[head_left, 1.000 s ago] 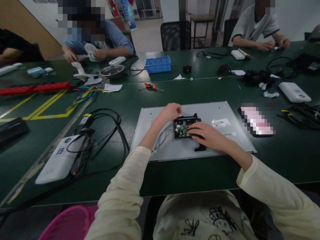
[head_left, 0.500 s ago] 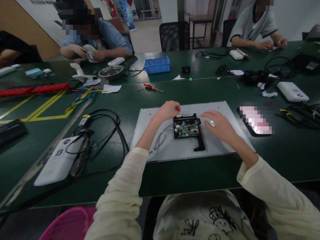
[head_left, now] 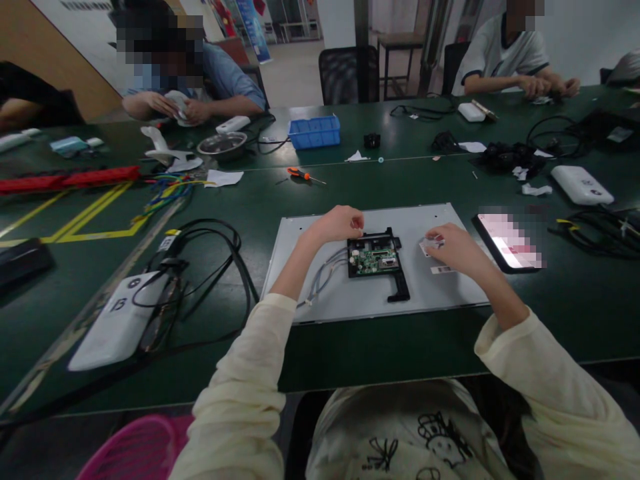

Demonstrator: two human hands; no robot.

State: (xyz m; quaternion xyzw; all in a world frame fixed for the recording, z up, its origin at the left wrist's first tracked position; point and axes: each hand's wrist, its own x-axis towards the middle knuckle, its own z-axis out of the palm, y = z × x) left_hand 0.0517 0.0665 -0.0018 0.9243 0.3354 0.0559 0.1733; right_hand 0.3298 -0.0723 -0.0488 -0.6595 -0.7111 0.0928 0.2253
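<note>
A flat light-grey panel [head_left: 337, 303] lies in front of me. On it sits a black bracket [head_left: 400, 287] around a green circuit board [head_left: 373, 260], with grey wires [head_left: 320, 275] running off to the left. At the bracket's upper left corner is my left hand [head_left: 337, 223], its fingers curled together; whatever they pinch is too small to make out. My right hand [head_left: 457, 248] is over the panel's right part, fingers bent together at a small pale printed piece [head_left: 426, 247]. Whether that piece is held or lies on the panel is unclear. Below it shows a white label [head_left: 442, 270].
Right of the panel lies a phone [head_left: 510, 243]. Black cables [head_left: 240, 267] and a white power bank [head_left: 117, 323] are at left. Beyond the panel are an orange screwdriver [head_left: 303, 175] and a blue basket [head_left: 315, 133]. Two people work across the table.
My right hand has moved right, away from the bracket, and its fingers have curled in. The label and pale piece now show. My left hand has shifted only slightly.
</note>
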